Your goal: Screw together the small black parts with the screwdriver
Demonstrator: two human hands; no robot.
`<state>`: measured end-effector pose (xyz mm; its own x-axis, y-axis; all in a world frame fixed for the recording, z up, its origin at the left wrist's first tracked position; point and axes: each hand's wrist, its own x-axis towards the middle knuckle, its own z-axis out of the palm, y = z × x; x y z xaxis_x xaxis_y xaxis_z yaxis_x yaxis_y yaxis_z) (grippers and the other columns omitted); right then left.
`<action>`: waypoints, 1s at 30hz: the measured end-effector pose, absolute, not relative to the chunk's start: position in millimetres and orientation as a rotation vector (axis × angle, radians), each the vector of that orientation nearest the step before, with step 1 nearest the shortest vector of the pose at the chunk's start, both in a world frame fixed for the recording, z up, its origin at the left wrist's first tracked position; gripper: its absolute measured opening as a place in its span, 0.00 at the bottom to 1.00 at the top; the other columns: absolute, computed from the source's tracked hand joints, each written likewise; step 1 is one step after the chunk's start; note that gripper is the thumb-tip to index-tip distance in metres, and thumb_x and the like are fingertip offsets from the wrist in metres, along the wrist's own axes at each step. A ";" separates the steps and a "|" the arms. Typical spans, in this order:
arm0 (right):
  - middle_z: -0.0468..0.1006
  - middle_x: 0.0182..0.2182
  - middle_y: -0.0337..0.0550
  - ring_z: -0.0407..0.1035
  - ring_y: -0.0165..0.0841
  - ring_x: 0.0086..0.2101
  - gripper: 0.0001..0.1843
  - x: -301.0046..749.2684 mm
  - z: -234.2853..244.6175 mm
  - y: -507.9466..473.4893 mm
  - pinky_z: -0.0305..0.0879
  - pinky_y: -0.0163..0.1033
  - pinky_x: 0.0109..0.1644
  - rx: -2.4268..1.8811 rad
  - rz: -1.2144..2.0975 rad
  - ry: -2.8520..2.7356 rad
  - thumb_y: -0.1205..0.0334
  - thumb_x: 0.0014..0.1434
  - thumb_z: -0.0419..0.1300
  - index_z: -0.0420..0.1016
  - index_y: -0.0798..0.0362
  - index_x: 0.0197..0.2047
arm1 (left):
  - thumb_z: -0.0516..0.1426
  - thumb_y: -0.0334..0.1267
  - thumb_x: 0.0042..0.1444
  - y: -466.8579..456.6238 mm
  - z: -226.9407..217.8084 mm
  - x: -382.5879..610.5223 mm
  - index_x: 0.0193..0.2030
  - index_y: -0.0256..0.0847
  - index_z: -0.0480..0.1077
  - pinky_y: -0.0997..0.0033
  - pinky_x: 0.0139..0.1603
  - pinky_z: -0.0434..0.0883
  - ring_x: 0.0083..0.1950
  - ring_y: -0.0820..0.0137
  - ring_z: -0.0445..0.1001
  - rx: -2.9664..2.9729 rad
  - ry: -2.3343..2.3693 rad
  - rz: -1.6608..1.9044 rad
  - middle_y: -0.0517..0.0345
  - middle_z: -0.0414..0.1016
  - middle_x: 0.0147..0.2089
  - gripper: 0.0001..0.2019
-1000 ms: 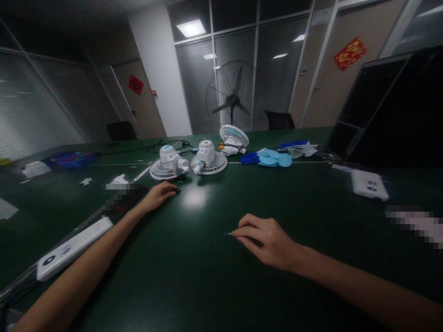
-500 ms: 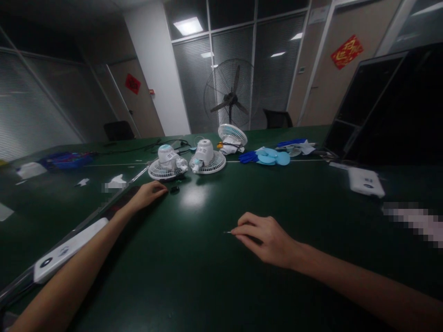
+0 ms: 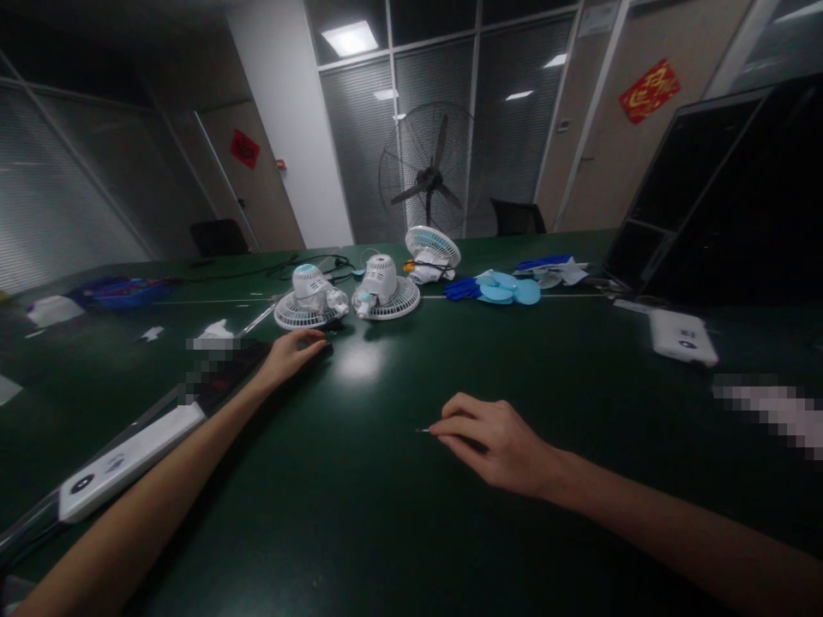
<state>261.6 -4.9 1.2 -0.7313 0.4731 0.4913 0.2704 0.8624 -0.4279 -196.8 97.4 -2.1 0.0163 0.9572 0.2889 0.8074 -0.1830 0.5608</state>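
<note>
My left hand (image 3: 291, 355) reaches out over the dark green table (image 3: 360, 523), fingers closed together with the tips on a small black part (image 3: 327, 348). That part lies just in front of a small white desk fan (image 3: 307, 302) resting face down. My right hand (image 3: 492, 439) rests on the table nearer to me, thumb and forefinger pinched on a thin metal pin (image 3: 423, 430) that points left. A second small fan (image 3: 384, 293) lies face down beside the first, and a third (image 3: 432, 251) stands behind them.
Light blue discs and blue gloves (image 3: 505, 291) lie right of the fans. A long white device (image 3: 125, 461) sits by my left forearm, another white device (image 3: 683, 335) at right. A black screen (image 3: 726, 197) rises at right. A pedestal fan (image 3: 428, 171) stands behind the table.
My left hand drew back from the small black part half a second ago and has now moved forward onto it again. My right hand has stayed where it was.
</note>
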 end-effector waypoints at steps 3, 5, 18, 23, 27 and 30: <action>0.79 0.46 0.46 0.75 0.30 0.36 0.12 261.6 -0.6 -4.2 0.74 0.36 0.37 -0.534 0.414 -2.416 0.65 0.73 0.60 0.82 0.53 0.55 | 0.63 0.62 0.56 97.4 -4.9 -198.5 0.53 0.40 0.80 0.58 0.52 0.75 0.51 0.53 0.80 2.102 1.859 0.851 0.47 0.83 0.53 0.29; 0.79 0.46 0.47 0.75 0.30 0.36 0.12 261.7 -2.1 -3.3 0.74 0.35 0.37 -0.536 0.404 -2.414 0.65 0.73 0.60 0.82 0.53 0.55 | 0.63 0.60 0.57 96.3 -5.7 -194.3 0.50 0.40 0.80 0.58 0.51 0.75 0.48 0.54 0.79 2.162 1.823 0.783 0.47 0.83 0.50 0.26; 0.78 0.46 0.46 0.74 0.31 0.37 0.12 259.8 1.0 -3.6 0.73 0.35 0.38 -0.615 0.373 -2.455 0.66 0.73 0.60 0.82 0.53 0.55 | 0.63 0.44 0.68 8.6 13.0 -41.5 0.51 0.42 0.78 0.67 0.45 0.72 0.45 0.65 0.75 2.317 1.022 0.549 0.53 0.76 0.48 0.10; 0.78 0.46 0.46 0.74 0.31 0.36 0.11 260.7 1.0 -2.9 0.72 0.35 0.37 -0.610 0.390 -2.466 0.66 0.72 0.60 0.82 0.53 0.54 | 0.64 0.41 0.68 -2.3 12.1 -32.6 0.52 0.43 0.77 0.65 0.48 0.72 0.47 0.64 0.75 2.336 0.951 0.532 0.53 0.76 0.48 0.09; 0.78 0.46 0.46 0.74 0.31 0.36 0.12 261.0 0.4 -2.7 0.71 0.34 0.37 -0.599 0.403 -2.484 0.67 0.72 0.60 0.81 0.52 0.55 | 0.64 0.40 0.68 -3.7 10.2 -30.4 0.52 0.43 0.78 0.65 0.48 0.71 0.48 0.64 0.74 2.344 0.922 0.533 0.53 0.77 0.48 0.09; 0.77 0.46 0.46 0.74 0.31 0.37 0.11 260.7 -2.4 -1.9 0.72 0.36 0.39 -0.578 0.399 -2.487 0.66 0.73 0.60 0.82 0.53 0.54 | 0.64 0.40 0.68 -5.4 8.5 -26.7 0.51 0.43 0.77 0.65 0.48 0.71 0.47 0.64 0.74 2.345 0.904 0.543 0.54 0.77 0.48 0.09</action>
<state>260.7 -1.9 -2.4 -0.7562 0.4797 0.4451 0.3162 0.8634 -0.3931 -26.7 -5.4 8.5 0.6901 0.7047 0.1651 0.4766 -0.6141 0.6291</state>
